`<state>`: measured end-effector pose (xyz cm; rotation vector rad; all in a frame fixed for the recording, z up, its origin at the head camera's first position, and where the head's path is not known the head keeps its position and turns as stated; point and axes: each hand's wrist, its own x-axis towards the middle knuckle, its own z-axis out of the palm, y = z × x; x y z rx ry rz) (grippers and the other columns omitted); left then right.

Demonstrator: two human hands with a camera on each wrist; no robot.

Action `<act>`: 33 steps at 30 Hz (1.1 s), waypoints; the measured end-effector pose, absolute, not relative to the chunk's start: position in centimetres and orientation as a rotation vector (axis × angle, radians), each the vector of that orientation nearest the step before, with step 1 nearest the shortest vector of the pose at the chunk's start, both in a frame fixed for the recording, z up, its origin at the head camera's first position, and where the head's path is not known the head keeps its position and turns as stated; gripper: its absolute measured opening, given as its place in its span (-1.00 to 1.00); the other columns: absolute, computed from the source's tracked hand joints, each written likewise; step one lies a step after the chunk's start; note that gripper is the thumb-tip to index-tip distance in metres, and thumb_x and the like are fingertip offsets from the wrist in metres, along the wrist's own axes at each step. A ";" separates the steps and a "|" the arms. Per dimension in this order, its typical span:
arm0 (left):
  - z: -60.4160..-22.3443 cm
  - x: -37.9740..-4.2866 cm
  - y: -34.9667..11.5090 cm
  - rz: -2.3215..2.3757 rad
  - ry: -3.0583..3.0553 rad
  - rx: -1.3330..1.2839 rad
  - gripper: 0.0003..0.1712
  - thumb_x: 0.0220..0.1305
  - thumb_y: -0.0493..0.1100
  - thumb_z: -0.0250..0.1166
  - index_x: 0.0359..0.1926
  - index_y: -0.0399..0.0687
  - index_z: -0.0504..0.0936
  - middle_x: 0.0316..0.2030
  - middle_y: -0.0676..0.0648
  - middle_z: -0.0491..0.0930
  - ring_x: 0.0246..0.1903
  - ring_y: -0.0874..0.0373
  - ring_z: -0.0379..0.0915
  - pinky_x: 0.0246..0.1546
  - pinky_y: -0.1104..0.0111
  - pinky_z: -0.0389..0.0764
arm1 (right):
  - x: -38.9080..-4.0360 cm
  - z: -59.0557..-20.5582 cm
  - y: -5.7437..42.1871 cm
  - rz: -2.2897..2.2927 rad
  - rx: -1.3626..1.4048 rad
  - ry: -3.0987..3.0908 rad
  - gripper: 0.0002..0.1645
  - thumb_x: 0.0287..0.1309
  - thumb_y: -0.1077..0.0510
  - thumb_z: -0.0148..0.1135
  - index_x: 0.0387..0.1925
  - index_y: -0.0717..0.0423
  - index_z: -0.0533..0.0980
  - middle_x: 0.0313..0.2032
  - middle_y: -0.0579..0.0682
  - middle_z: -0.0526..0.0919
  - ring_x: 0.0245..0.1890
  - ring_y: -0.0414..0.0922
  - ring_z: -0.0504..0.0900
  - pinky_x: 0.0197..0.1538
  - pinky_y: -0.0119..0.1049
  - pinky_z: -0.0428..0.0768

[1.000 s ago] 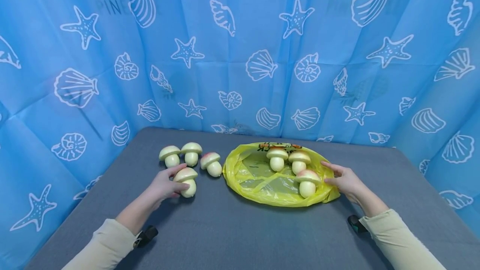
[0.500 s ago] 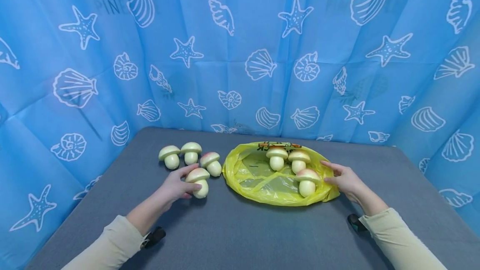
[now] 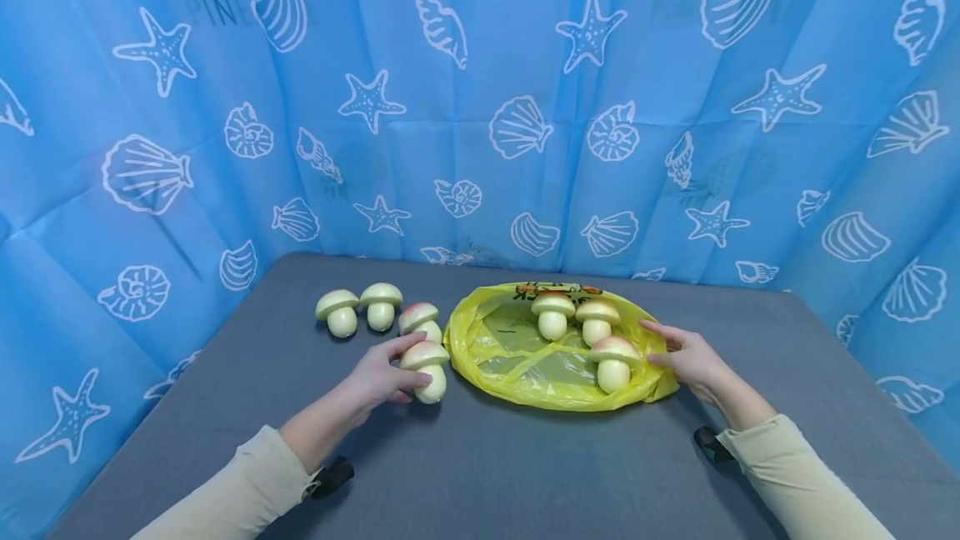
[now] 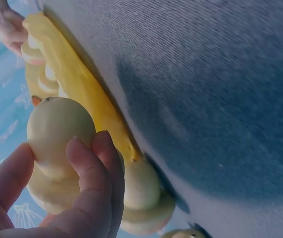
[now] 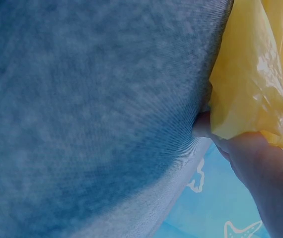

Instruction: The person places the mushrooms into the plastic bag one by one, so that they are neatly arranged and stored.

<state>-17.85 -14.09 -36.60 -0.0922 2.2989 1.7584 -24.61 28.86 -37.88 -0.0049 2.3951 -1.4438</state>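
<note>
My left hand [image 3: 375, 380] pinches a toy mushroom [image 3: 429, 388] with a pale stem and pink-tinged cap, just off the left end of a yellow plastic bag [image 3: 495, 394]. In the left wrist view, thumb and fingers press on opposite sides of its stem [image 4: 59, 134]. At the bag's right edge, my right hand [image 3: 697, 363] grips the yellow plastic; the right wrist view shows the bag's side [image 5: 246, 84] against the fingers, part of them hidden. Inside the spread bag stand 3 mushrooms, one [image 3: 613, 375] near the right hand.
Behind the left hand, a mushroom [image 3: 420, 317] leans close to the bag, partly covered by the held one. Two others [image 3: 342, 322] [image 3: 380, 315] stand farther left on the grey table [image 3: 525, 473]. A blue shell-print curtain [image 3: 480, 157] hangs behind the table.
My left hand has carried its mushroom rightward toward the bag, now in front of the leaning mushroom. The right hand and the bag have stayed put.
</note>
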 end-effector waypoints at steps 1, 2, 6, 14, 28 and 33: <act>-36.6 -17.9 -13.9 1.758 2.297 -0.092 -0.24 0.18 -0.37 0.34 0.40 -0.15 0.32 0.22 -0.32 0.35 -0.24 0.06 0.52 -0.33 0.18 0.63 | -24.6 -37.9 28.9 -1.442 -0.005 2.396 -0.23 0.35 0.42 -0.01 0.49 0.27 -0.06 0.40 0.53 -0.22 0.37 0.44 -0.09 0.25 0.21 0.28; -36.6 -17.9 -13.8 1.758 2.293 -0.093 -0.25 0.18 -0.37 0.34 0.40 -0.15 0.32 0.21 -0.31 0.35 -0.24 0.06 0.52 -0.33 0.19 0.63 | -24.6 -37.9 28.9 -1.439 -0.004 2.398 -0.23 0.35 0.42 -0.01 0.49 0.27 -0.05 0.40 0.53 -0.23 0.37 0.44 -0.10 0.25 0.21 0.29; -36.5 -18.0 -13.1 1.768 2.268 -0.094 -0.25 0.18 -0.37 0.35 0.40 -0.13 0.34 0.21 -0.31 0.36 -0.25 0.06 0.53 -0.34 0.20 0.63 | -24.6 -37.8 28.9 -1.439 -0.003 2.403 -0.23 0.34 0.43 -0.01 0.49 0.27 -0.05 0.40 0.53 -0.22 0.37 0.43 -0.08 0.24 0.20 0.31; -36.2 -18.4 -11.6 1.780 2.246 -0.072 -0.25 0.18 -0.36 0.35 0.39 -0.11 0.34 0.19 -0.28 0.39 -0.29 0.06 0.53 -0.33 0.17 0.63 | -24.6 -37.9 28.9 -1.445 0.002 2.395 -0.22 0.34 0.43 -0.01 0.48 0.27 -0.05 0.41 0.52 -0.22 0.37 0.43 -0.09 0.25 0.19 0.30; -36.1 -19.7 -9.5 1.794 2.199 0.001 -0.26 0.21 -0.34 0.35 0.40 -0.11 0.33 0.29 -0.23 0.33 -0.36 0.10 0.53 -0.37 0.22 0.63 | -24.4 -37.6 28.7 -1.429 -0.005 2.408 -0.24 0.33 0.43 -0.01 0.48 0.29 -0.04 0.39 0.54 -0.21 0.37 0.45 -0.10 0.25 0.21 0.29; -36.1 -20.0 -8.7 1.792 2.184 0.011 -0.24 0.21 -0.34 0.34 0.42 -0.12 0.30 0.29 -0.24 0.32 -0.38 0.08 0.52 -0.36 0.24 0.63 | -24.4 -37.6 28.7 -1.426 -0.010 2.411 -0.24 0.33 0.43 -0.01 0.48 0.30 -0.04 0.39 0.55 -0.20 0.36 0.44 -0.08 0.24 0.20 0.31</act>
